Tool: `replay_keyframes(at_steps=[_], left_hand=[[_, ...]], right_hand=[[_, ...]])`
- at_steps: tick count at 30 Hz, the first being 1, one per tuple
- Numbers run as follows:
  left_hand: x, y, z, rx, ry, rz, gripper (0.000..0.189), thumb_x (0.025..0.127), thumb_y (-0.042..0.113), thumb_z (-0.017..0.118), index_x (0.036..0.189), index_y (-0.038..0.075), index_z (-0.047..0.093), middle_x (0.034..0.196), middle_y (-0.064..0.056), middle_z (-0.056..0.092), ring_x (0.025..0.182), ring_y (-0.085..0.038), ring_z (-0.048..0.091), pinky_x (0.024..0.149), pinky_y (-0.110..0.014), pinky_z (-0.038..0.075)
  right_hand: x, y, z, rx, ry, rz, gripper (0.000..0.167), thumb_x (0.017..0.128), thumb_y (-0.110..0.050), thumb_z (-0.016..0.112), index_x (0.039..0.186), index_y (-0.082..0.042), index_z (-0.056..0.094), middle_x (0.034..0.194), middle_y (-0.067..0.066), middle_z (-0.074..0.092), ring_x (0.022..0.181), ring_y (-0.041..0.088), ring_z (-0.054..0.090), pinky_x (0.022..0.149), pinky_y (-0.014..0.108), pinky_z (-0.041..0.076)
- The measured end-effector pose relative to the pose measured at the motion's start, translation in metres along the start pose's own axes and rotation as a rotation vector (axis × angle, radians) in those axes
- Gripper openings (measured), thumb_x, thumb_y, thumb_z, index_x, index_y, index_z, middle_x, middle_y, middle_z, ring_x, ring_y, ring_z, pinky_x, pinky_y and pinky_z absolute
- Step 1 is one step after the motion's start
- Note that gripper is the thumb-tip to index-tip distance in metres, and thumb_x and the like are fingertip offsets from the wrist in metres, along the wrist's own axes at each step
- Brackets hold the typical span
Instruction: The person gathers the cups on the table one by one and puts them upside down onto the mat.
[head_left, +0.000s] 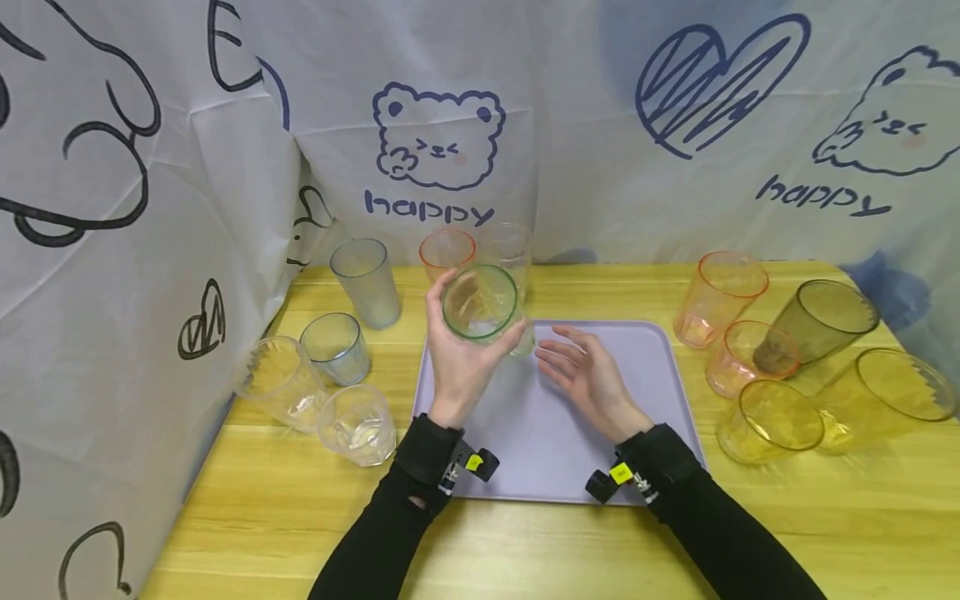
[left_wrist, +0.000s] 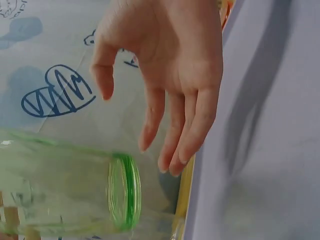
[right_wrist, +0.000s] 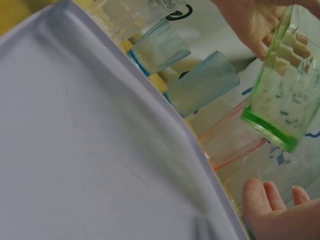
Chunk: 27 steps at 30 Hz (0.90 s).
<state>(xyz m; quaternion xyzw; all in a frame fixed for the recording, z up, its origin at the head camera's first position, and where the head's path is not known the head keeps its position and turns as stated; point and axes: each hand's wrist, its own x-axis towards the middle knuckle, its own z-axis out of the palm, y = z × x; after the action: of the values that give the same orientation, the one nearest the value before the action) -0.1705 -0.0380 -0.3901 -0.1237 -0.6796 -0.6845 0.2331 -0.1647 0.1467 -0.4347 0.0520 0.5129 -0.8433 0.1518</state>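
Note:
My left hand (head_left: 465,358) grips a clear green glass (head_left: 480,304) around its side, with thumb and fingers curled. It is held up over the back part of a pale purple tray (head_left: 555,450). In the right wrist view, the green glass (right_wrist: 285,85) hangs tilted, its thick green base low and apart from the tray. My right hand (head_left: 588,379) is over the tray, right of the glass, with relaxed fingers and nothing in them. The left wrist view shows the right hand (left_wrist: 175,65) near the green base without touching it.
Behind the tray stand an orange-rimmed glass (head_left: 442,250) and a clear glass (head_left: 513,246). Blue glasses (head_left: 367,283) and clear glasses (head_left: 360,429) stand to the left. Orange-rimmed (head_left: 720,292), grey (head_left: 825,321) and yellow glasses (head_left: 772,425) stand on the right. A printed cloth (head_left: 577,192) hangs behind.

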Motion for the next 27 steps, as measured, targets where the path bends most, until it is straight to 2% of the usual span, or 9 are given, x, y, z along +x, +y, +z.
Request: replay_keyframes(at_steps=[3, 5, 7, 10, 12, 14, 18, 22, 27], left_hand=[[-0.002, 0.000, 0.000, -0.103, -0.061, -0.016, 0.094, 0.069, 0.005, 0.083, 0.147, -0.003, 0.030, 0.144, -0.022, 0.051, 0.134, -0.039, 0.050, 0.117, -0.048, 0.042], [-0.003, 0.000, 0.002, -0.189, -0.090, -0.035, 0.096, 0.070, 0.008, 0.083, 0.147, -0.005, 0.028, 0.145, -0.023, 0.049, 0.134, -0.037, 0.050, 0.118, -0.048, 0.041], [-0.005, -0.001, 0.004, -0.268, -0.106, -0.052, 0.100, 0.070, 0.017, 0.086, 0.148, -0.005, 0.027, 0.145, -0.023, 0.049, 0.133, -0.032, 0.051, 0.118, -0.047, 0.041], [-0.007, -0.002, 0.009, -0.337, -0.104, -0.065, 0.108, 0.068, 0.037, 0.091, 0.147, -0.002, 0.029, 0.143, -0.018, 0.052, 0.130, -0.022, 0.053, 0.117, -0.046, 0.042], [-0.009, -0.004, 0.012, -0.349, -0.097, -0.060, 0.114, 0.065, 0.048, 0.092, 0.146, -0.002, 0.030, 0.141, -0.017, 0.054, 0.128, -0.019, 0.055, 0.116, -0.046, 0.044], [-0.010, -0.006, 0.015, -0.359, -0.090, -0.066, 0.114, 0.064, 0.053, 0.092, 0.146, 0.000, 0.032, 0.141, -0.016, 0.054, 0.127, -0.018, 0.055, 0.115, -0.045, 0.045], [-0.015, -0.012, 0.020, -0.352, -0.093, -0.094, 0.118, 0.063, 0.057, 0.091, 0.148, 0.001, 0.030, 0.143, -0.021, 0.052, 0.128, -0.017, 0.054, 0.116, -0.044, 0.044], [-0.020, -0.015, 0.023, -0.402, -0.122, -0.134, 0.120, 0.063, 0.055, 0.092, 0.150, 0.002, 0.028, 0.147, -0.022, 0.048, 0.132, -0.018, 0.052, 0.119, -0.050, 0.040], [-0.022, -0.017, 0.024, -0.451, -0.146, -0.160, 0.120, 0.061, 0.052, 0.093, 0.151, 0.005, 0.027, 0.147, -0.019, 0.048, 0.133, -0.022, 0.051, 0.119, -0.054, 0.038]], right_hand=[[0.000, 0.001, 0.000, 0.030, 0.007, 0.020, 0.043, 0.107, -0.033, 0.028, 0.142, -0.012, 0.040, 0.131, 0.005, 0.055, 0.116, 0.012, 0.060, 0.112, 0.032, 0.046], [0.001, 0.001, 0.000, 0.070, 0.007, 0.041, 0.039, 0.107, -0.034, 0.029, 0.137, -0.014, 0.043, 0.128, 0.000, 0.056, 0.114, 0.010, 0.061, 0.108, 0.031, 0.048], [0.001, 0.000, 0.001, 0.115, -0.007, 0.061, 0.036, 0.107, -0.036, 0.029, 0.134, -0.017, 0.044, 0.128, -0.001, 0.055, 0.116, 0.010, 0.059, 0.105, 0.031, 0.050], [0.001, 0.000, 0.002, 0.194, -0.064, 0.091, 0.043, 0.107, -0.043, 0.027, 0.139, -0.018, 0.042, 0.136, -0.001, 0.051, 0.124, 0.012, 0.054, 0.107, 0.034, 0.049], [0.001, -0.001, 0.002, 0.241, -0.113, 0.112, 0.051, 0.107, -0.050, 0.025, 0.147, -0.020, 0.037, 0.142, 0.000, 0.046, 0.128, 0.014, 0.051, 0.109, 0.036, 0.047], [0.000, -0.002, 0.003, 0.291, -0.145, 0.130, 0.057, 0.106, -0.055, 0.025, 0.152, -0.022, 0.033, 0.149, 0.001, 0.042, 0.131, 0.014, 0.050, 0.110, 0.036, 0.047], [-0.003, -0.005, 0.008, 0.396, -0.151, 0.137, 0.058, 0.104, -0.058, 0.029, 0.151, -0.023, 0.033, 0.156, 0.003, 0.035, 0.137, 0.016, 0.045, 0.107, 0.034, 0.050], [-0.004, -0.008, 0.014, 0.503, -0.100, 0.136, 0.052, 0.105, -0.053, 0.038, 0.144, -0.018, 0.040, 0.146, 0.003, 0.046, 0.133, 0.016, 0.049, 0.101, 0.030, 0.055], [-0.003, -0.008, 0.014, 0.533, -0.020, 0.136, 0.045, 0.104, -0.048, 0.046, 0.135, -0.016, 0.047, 0.131, 0.001, 0.059, 0.118, 0.014, 0.062, 0.094, 0.027, 0.058]])
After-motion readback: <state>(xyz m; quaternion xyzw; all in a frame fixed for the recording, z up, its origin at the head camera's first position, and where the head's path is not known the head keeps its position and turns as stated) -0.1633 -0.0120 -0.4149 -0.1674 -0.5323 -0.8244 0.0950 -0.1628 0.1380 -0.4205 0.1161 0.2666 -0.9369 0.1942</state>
